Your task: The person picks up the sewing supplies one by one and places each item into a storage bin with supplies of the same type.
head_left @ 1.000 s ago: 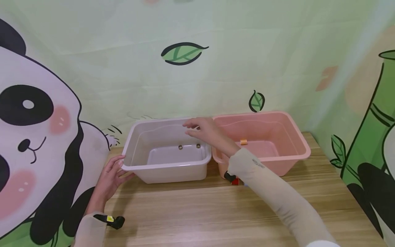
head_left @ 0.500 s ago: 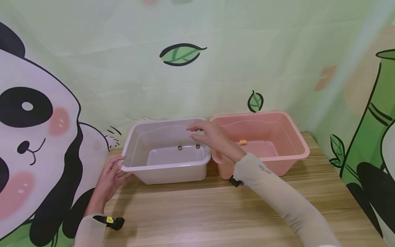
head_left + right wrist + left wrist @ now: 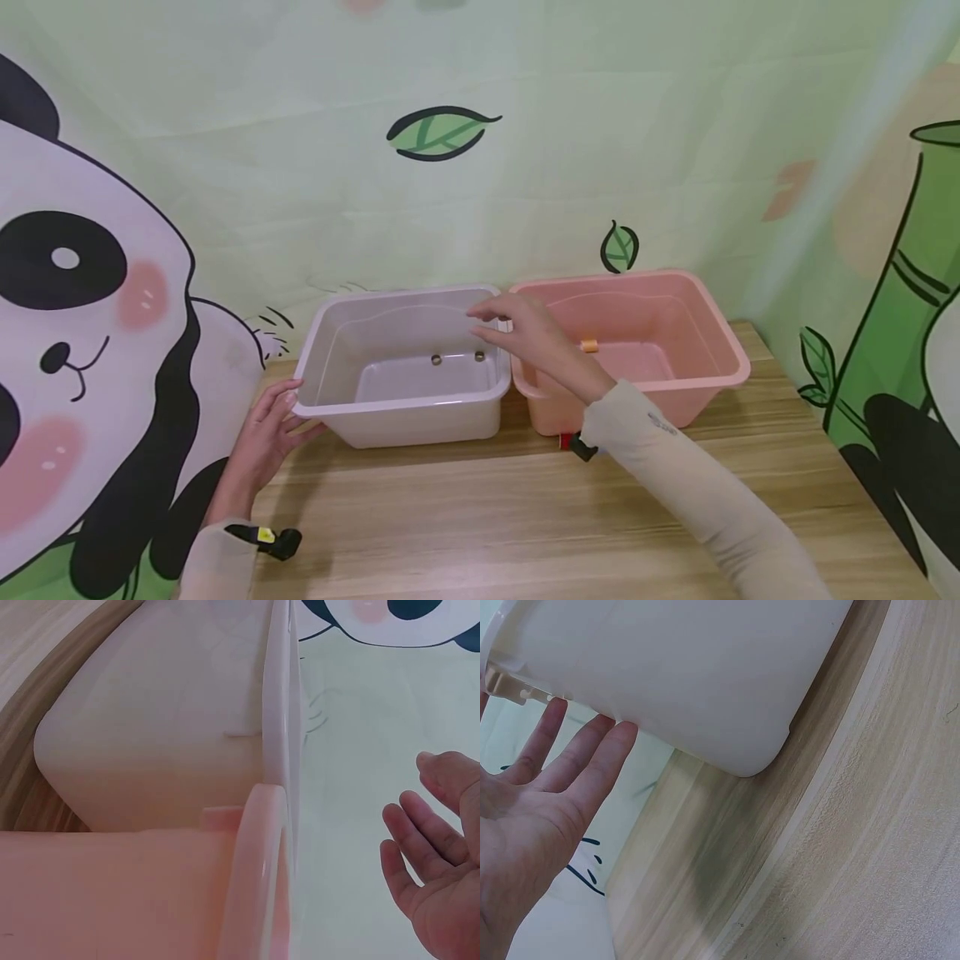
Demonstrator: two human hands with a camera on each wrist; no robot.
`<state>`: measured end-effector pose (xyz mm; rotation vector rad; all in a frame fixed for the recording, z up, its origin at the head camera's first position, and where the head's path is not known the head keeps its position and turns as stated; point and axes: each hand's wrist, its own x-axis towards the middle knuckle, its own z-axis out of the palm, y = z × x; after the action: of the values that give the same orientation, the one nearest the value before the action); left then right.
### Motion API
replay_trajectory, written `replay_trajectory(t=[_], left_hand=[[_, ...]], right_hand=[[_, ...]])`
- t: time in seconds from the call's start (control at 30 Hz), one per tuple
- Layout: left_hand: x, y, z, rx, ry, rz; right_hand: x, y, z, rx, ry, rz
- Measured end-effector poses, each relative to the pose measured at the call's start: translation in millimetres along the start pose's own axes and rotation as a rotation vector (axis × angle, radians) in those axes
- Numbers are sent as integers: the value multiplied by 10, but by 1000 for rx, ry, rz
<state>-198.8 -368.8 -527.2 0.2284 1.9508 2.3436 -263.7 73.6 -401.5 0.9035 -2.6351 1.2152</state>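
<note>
While your left hand point(image 3: 264, 429) touches the pale bin point(image 3: 420, 427) with relaxed fingers, your right hand point(image 3: 531, 335) hovers, released and empty, near the pink bin's point(image 3: 675, 333) left end.

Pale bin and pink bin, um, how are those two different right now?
The pale bin is whitish-lilac; the pink bin is salmon pink. The pale bin has two small round pieces visible inside; the pink bin shows one orange piece. The left hand touches the pale bin, not the pink bin. Both are open-topped, roughly rectangular and upright on the wooden table.
</note>
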Motion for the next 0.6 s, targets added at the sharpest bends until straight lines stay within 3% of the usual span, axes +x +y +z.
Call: replay_trajectory(t=[0.6], left_hand=[[3,22,25,25,20,-20]], right_hand=[[-234,10,-109,1,32,21]])
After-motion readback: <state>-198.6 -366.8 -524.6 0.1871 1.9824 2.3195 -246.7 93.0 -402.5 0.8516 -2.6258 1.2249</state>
